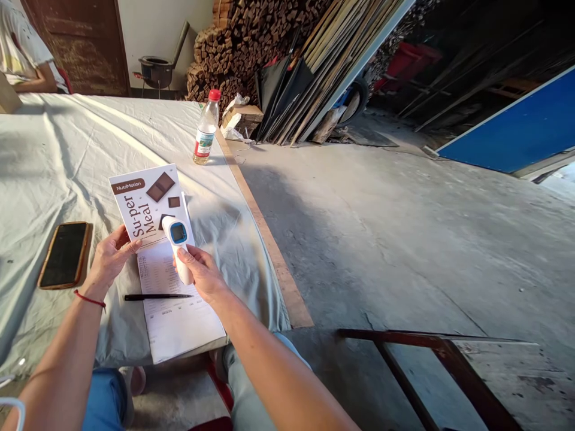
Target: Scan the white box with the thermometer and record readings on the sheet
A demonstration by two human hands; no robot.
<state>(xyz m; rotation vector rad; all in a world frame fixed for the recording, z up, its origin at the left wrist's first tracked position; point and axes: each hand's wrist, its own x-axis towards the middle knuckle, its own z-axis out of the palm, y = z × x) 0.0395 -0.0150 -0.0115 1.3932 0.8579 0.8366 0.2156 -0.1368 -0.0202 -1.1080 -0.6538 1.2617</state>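
Observation:
My left hand (112,254) grips the lower left edge of a white box (142,194) printed "NutriMotion Su-per Meal", held tilted up above the table. In my right hand (202,272) is a white infrared thermometer (183,269) with a blue-rimmed screen, in front of the box's lower right part. Its screen faces me; any reading is too small to make out. Below both hands lies a printed sheet of paper (179,329), partly covered by the box. A black pen (157,297) rests across the sheet. Left of my left hand is a phone (65,254) in a brown case, screen dark.
A bottle (206,129) with a red cap stands near the far right corner of the cloth-covered table (40,155). Another person (31,54) sits at the far left. Stacked firewood (242,42) and leaning boards (332,66) are behind. A wooden frame (449,359) is at lower right.

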